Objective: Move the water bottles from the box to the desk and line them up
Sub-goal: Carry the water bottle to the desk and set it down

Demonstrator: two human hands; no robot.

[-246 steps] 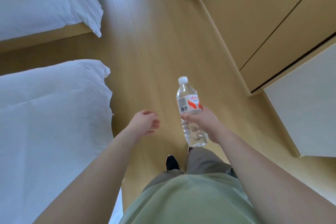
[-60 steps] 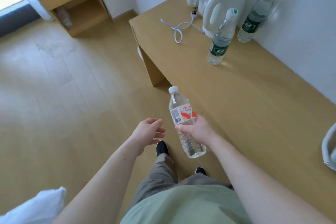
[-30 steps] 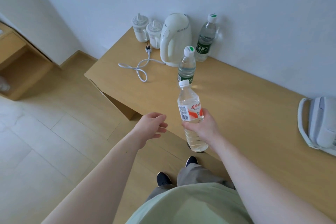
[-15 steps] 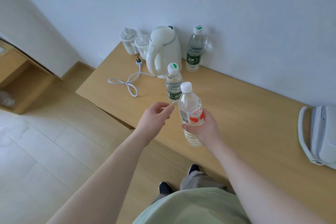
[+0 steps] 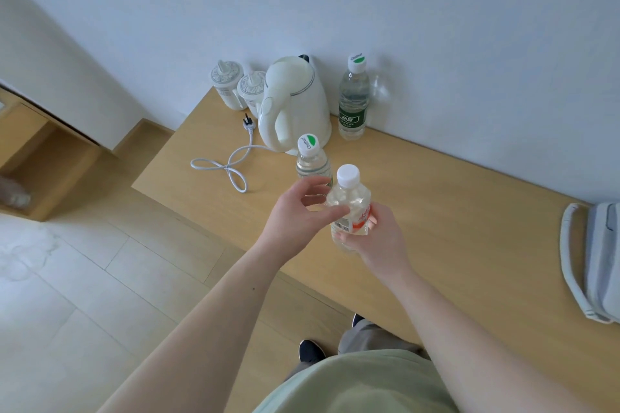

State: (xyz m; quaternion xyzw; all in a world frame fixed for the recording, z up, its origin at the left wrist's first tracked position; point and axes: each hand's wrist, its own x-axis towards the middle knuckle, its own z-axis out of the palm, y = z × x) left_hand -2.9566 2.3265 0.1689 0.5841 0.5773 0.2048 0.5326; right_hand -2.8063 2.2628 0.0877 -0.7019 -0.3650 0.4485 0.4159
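My right hand (image 5: 372, 238) grips a clear water bottle with a red and white label (image 5: 350, 208) and a white cap, held upright over the front of the wooden desk (image 5: 453, 211). Just behind it stands a green-labelled bottle (image 5: 310, 159) on the desk. My left hand (image 5: 298, 211) is cupped between the two bottles, forefinger across the green-labelled one and thumb over the red-labelled one; I cannot make out whether it grips either. A second green-labelled bottle (image 5: 352, 100) stands against the wall.
A white kettle (image 5: 295, 104) with a looped cord (image 5: 228, 168) and two lidded white cups (image 5: 235, 85) occupy the desk's back left. A grey bag (image 5: 593, 261) lies at the right edge. Bare desk shows right of the bottles. A low wooden shelf (image 5: 37, 157) stands at left.
I have walked up to the desk with the red-labelled bottle. My left hand has reached forward and curled in at the two bottles.
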